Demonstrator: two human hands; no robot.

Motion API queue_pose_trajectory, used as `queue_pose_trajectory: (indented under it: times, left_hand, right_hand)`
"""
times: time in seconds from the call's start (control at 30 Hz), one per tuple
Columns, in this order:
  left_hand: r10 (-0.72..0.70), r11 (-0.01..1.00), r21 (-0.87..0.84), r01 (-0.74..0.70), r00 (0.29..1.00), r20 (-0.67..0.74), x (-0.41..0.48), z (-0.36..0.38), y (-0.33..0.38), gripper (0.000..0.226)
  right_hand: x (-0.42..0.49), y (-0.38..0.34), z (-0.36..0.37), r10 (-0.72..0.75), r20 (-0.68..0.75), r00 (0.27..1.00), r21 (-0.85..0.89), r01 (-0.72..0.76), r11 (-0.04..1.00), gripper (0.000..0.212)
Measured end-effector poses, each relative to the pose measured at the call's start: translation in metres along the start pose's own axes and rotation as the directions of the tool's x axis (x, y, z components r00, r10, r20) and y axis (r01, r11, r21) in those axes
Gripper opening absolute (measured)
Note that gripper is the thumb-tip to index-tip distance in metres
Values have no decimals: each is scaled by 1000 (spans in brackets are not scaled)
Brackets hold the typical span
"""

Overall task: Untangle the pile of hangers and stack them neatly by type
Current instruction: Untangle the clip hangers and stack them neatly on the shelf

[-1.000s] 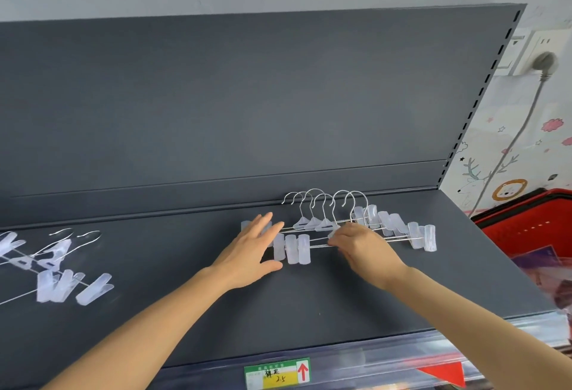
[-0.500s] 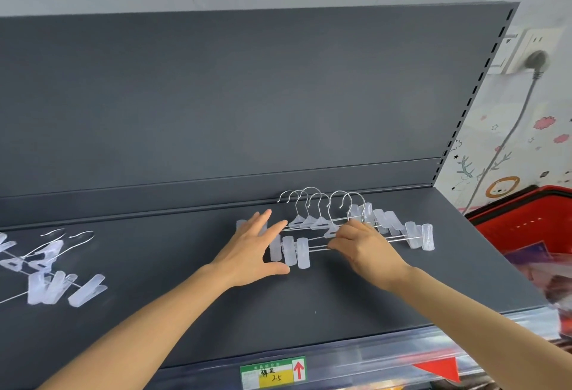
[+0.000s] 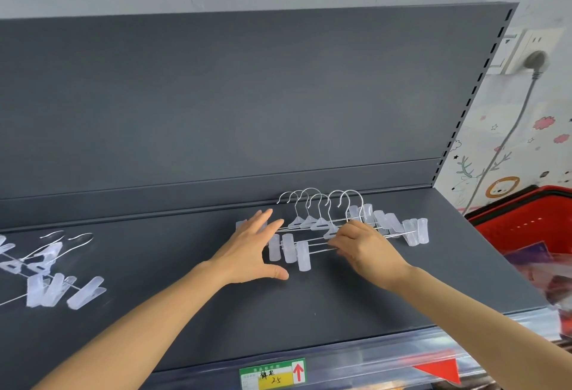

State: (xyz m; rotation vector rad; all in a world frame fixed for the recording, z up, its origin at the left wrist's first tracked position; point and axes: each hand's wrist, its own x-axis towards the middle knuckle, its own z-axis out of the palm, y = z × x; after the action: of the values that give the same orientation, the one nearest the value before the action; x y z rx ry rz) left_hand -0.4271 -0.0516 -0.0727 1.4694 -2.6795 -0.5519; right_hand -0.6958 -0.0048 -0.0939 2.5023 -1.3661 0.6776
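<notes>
Shelving (image 3: 340, 290) in dark grey metal, one deck with an upright back panel, lay under both hands. One red plastic basket (image 3: 526, 228) stood right of the right hand (image 3: 365, 250). Between the hands lay one row of clear plastic clip hangers (image 3: 312, 222), six silver wire hooks counted. Well left of the left hand (image 3: 250, 253) lay a looser bunch of clip hangers (image 3: 52, 284), at least two hooks showing. The left hand lay flat, fingers straight and spread, touching the row's left-end clips. The right hand's curled fingers pinched the wire bars mid-row. One green and yellow price label (image 3: 272, 377) sat below both hands.
</notes>
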Motion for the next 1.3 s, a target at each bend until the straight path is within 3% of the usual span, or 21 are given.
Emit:
queue_pose_trajectory:
  times: [0.3,0.5,0.63,0.9,1.03,1.17,1.3]
  left_hand:
    - [13,999,-33,-13,1000,-26,-7,-14,4,112]
    - [25,1000,20,-24,999,-43,-19,-27,-8,115]
    - [37,992,122,-26,995,-88,-38,-36,-28,112]
    - [5,970,239,41,982,-191,-93,-54,-103,95]
    - [-11,966,251,64,978,-208,-127,-66,-150,92]
    - [-44,974,209,88,978,-206,-167,-83,-203,90]
    - [-78,977,178,116,976,-205,-209,-100,-258,87]
  right_hand:
    - [3,-7,-9,57,67,996,31,-60,998,33]
    - [26,-34,-15,19,191,981,64,-31,997,57]
    - [50,-60,-16,2,206,978,89,-21,996,62]
    - [108,-131,8,-2,254,967,124,-31,992,45]
    - [136,-175,25,-13,243,970,56,-1,998,37]
    - [170,-228,45,62,400,915,104,-112,988,45]
    - [204,-281,60,118,438,891,152,-203,967,48]
